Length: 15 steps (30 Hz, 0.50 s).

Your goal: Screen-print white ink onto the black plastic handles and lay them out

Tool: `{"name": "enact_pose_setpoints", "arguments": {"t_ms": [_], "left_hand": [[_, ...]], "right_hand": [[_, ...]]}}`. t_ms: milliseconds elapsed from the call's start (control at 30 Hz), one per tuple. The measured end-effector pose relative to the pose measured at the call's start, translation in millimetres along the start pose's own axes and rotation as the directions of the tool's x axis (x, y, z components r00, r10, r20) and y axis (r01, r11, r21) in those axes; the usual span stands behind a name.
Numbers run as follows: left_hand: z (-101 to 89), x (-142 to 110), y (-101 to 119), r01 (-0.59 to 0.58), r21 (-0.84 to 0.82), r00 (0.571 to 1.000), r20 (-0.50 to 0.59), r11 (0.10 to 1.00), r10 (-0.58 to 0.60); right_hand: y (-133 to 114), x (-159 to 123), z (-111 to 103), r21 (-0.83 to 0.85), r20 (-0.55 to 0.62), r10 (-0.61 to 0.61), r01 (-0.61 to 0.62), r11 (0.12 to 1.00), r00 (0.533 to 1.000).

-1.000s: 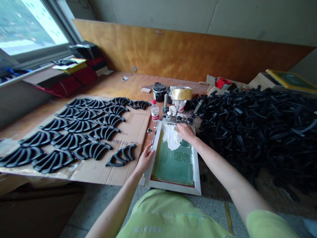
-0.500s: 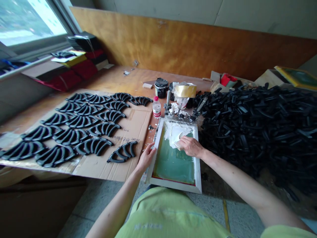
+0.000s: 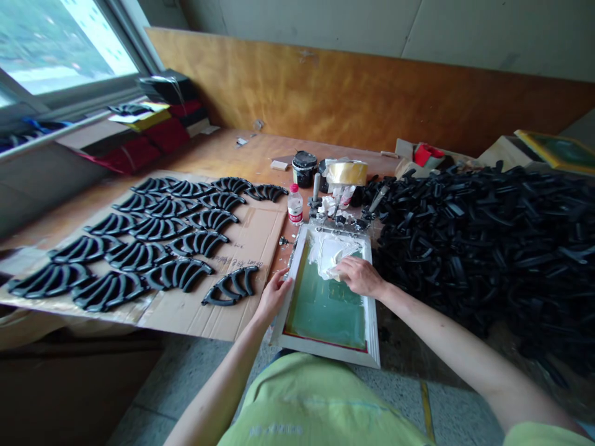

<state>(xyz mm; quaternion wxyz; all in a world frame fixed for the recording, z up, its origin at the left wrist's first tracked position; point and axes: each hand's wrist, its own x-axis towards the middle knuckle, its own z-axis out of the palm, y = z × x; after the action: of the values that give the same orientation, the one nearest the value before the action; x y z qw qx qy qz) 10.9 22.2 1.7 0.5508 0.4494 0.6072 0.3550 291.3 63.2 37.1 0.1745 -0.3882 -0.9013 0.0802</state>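
A silk-screen frame [image 3: 325, 350] with pale rails and green mesh lies in front of me, its far end at a metal hinge clamp [image 3: 339, 229]. My left hand [image 3: 276, 291] grips its left rail, the fingers partly hidden at the edge. My right hand [image 3: 360, 277] is closed over the upper mesh on a flat scraper [image 3: 333, 271] coated in white ink. The fingers hide much of that scraper. Thick white ink [image 3: 320, 248] is smeared around it on the mesh and along the right rail.
Rows of black curved, ribbed parts [image 3: 155, 229] lie on cardboard [image 3: 186, 319] at left. A heap of black parts [image 3: 488, 248] fills the right. Behind the frame stand a red-capped bottle [image 3: 295, 205], a black-smeared tub [image 3: 304, 168] and a tape roll [image 3: 347, 173].
The view has shifted slightly, so the surroundings sit a little lower and to the right. Both hands keep nearly the same places on the frame and scraper.
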Motion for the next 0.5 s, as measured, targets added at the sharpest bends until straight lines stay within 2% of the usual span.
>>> {"name": "enact_pose_setpoints", "arguments": {"t_ms": [100,167,233,333,400,433,467,500], "left_hand": [[-2.4,-6,15,0.037,-0.044,0.999,0.030,0.998,-0.036],[-6.2,-11,29,0.036,-0.070,0.997,0.064,0.997,-0.031],[-10.6,-15,46,-0.013,-0.076,0.997,0.073,0.997,0.018],[-13.3,-15,79,-0.118,-0.080,0.992,0.033,0.990,0.120],[-10.6,-10,102,-0.182,-0.151,0.982,0.017,0.972,0.186],[-8.1,-5,113,-0.221,-0.195,0.974,0.009,0.956,0.227],[-5.0,-1,124,-0.268,-0.234,0.961,-0.002,0.935,0.275],[-1.6,4,133,-0.315,-0.263,0.946,-0.016,0.912,0.323]], "right_hand": [[13,34,-17,0.000,-0.044,0.184,-0.184,0.983,0.982],[25,58,-29,-0.028,-0.072,0.315,-0.317,0.948,0.947],[40,68,-44,-0.051,-0.104,0.417,-0.423,0.905,0.903],[68,49,-64,0.001,-0.221,0.552,-0.566,0.825,0.804],[84,19,-67,0.080,-0.282,0.650,-0.658,0.749,0.705],[89,4,-64,0.114,-0.284,0.682,-0.682,0.722,0.674],[90,-10,-57,0.140,-0.270,0.697,-0.689,0.711,0.664],[87,-21,-47,0.156,-0.245,0.696,-0.681,0.716,0.675]]}}
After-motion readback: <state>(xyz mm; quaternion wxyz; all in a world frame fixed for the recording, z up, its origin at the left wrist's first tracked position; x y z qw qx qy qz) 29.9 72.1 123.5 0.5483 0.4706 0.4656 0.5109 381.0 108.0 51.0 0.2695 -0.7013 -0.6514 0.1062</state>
